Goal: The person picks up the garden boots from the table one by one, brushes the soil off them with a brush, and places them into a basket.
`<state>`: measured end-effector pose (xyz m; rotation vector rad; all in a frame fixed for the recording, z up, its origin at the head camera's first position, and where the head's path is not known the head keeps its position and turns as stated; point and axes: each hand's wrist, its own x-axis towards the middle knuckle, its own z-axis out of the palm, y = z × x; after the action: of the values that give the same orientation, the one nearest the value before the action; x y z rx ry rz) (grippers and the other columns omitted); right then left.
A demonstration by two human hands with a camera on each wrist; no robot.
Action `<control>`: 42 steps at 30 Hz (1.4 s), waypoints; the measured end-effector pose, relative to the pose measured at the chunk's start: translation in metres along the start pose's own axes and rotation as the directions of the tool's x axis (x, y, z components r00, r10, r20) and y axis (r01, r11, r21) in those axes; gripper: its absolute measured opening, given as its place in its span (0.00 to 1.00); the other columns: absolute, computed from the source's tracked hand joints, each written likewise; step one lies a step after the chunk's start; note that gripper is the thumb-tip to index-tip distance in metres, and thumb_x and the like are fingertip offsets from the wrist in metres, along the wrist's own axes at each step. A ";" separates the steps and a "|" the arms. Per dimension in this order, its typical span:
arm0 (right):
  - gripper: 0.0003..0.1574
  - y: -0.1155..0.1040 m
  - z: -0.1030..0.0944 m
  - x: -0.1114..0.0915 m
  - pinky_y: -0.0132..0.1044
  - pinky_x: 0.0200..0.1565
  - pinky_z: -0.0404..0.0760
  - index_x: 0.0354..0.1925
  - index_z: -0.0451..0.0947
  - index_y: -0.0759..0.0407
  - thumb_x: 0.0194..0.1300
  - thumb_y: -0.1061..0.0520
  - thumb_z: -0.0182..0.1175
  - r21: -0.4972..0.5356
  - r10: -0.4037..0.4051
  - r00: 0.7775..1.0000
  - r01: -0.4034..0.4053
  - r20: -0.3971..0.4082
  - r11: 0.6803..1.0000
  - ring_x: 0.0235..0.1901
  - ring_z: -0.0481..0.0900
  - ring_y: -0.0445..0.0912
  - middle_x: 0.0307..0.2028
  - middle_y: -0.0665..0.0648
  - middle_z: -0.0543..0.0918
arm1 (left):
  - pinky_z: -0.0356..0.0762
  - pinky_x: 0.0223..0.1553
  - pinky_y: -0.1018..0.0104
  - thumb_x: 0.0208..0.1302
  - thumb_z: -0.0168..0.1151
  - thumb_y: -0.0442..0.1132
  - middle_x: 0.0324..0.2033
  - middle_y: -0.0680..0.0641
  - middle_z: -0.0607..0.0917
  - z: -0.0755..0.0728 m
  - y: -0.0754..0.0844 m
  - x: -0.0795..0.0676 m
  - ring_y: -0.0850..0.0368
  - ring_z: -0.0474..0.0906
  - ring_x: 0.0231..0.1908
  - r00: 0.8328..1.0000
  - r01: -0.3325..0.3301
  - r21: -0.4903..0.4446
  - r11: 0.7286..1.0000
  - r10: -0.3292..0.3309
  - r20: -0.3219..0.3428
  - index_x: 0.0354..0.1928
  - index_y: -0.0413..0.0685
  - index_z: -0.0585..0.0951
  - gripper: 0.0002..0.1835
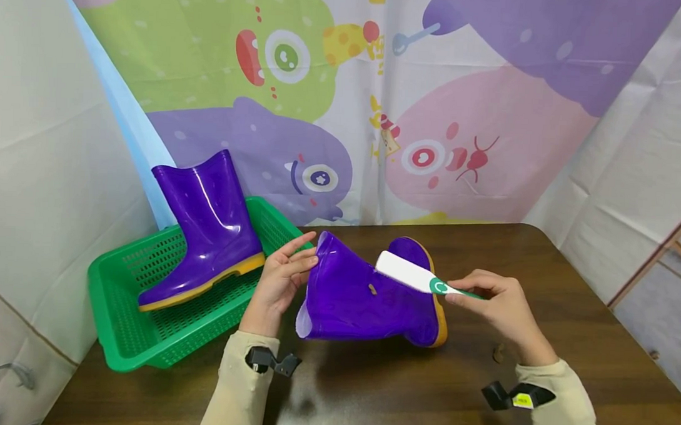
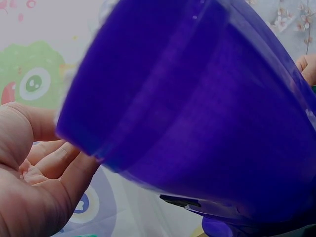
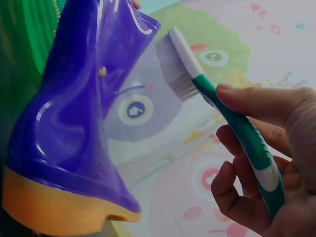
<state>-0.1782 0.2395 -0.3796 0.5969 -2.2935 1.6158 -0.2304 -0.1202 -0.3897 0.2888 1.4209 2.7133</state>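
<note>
A purple rain boot (image 1: 366, 295) with a yellow sole is held on its side over the table, its opening toward the left. My left hand (image 1: 284, 279) grips it by the top rim; in the left wrist view the thumb and fingers (image 2: 79, 173) meet that edge. A small tan bit of dirt (image 3: 101, 71) sticks to the shaft. My right hand (image 1: 497, 302) holds a white and green brush (image 1: 408, 274) by its handle, thumb along the top. In the right wrist view the brush's pale bristles (image 3: 173, 69) face the boot, apart from it.
A second purple rain boot (image 1: 205, 226) stands tilted in a green plastic basket (image 1: 116, 348) on the left. The brown wooden table (image 1: 379, 395) bears a small brown bit (image 1: 499, 352) near the right wrist. A cartoon-printed curtain (image 1: 275, 141) hangs behind.
</note>
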 end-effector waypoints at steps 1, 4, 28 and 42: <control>0.12 0.001 0.002 0.000 0.31 0.27 0.77 0.39 0.87 0.68 0.53 0.72 0.72 0.011 -0.009 1.000 0.008 0.025 1.000 0.27 0.76 0.41 0.29 0.54 0.84 | 0.83 0.31 0.70 0.63 0.50 0.16 0.31 0.51 0.89 0.000 0.000 0.000 0.61 0.85 0.30 1.000 -0.003 -0.001 1.000 0.003 0.000 0.63 0.39 0.76 0.27; 0.11 0.004 0.007 0.001 0.31 0.26 0.77 0.38 0.88 0.66 0.54 0.71 0.72 0.026 -0.045 0.994 0.043 0.097 0.999 0.27 0.76 0.41 0.29 0.55 0.84 | 0.83 0.32 0.70 0.64 0.50 0.16 0.32 0.51 0.89 0.000 0.000 0.000 0.61 0.85 0.30 1.000 -0.011 -0.001 1.000 0.011 0.011 0.61 0.41 0.78 0.26; 0.07 0.013 0.016 0.001 0.30 0.22 0.68 0.32 0.90 0.53 0.52 0.61 0.77 -0.319 0.006 0.994 0.028 0.106 0.947 0.22 0.69 0.39 0.23 0.44 0.79 | 0.83 0.32 0.70 0.63 0.49 0.15 0.33 0.51 0.89 0.003 0.000 -0.001 0.61 0.85 0.31 0.999 -0.003 -0.005 1.000 0.003 0.038 0.69 0.30 0.66 0.31; 0.09 0.015 0.009 0.000 0.30 0.22 0.70 0.32 0.89 0.56 0.49 0.65 0.77 -0.436 -0.043 0.998 0.059 0.045 0.898 0.22 0.69 0.38 0.24 0.44 0.79 | 0.84 0.32 0.69 0.63 0.49 0.15 0.33 0.50 0.89 0.003 0.000 -0.002 0.60 0.86 0.31 0.999 -0.008 -0.026 1.000 0.009 0.035 0.63 0.38 0.76 0.28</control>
<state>-0.1851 0.2352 -0.3952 0.5672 -2.5255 1.0137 -0.2278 -0.1185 -0.3884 0.3400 1.3773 2.7171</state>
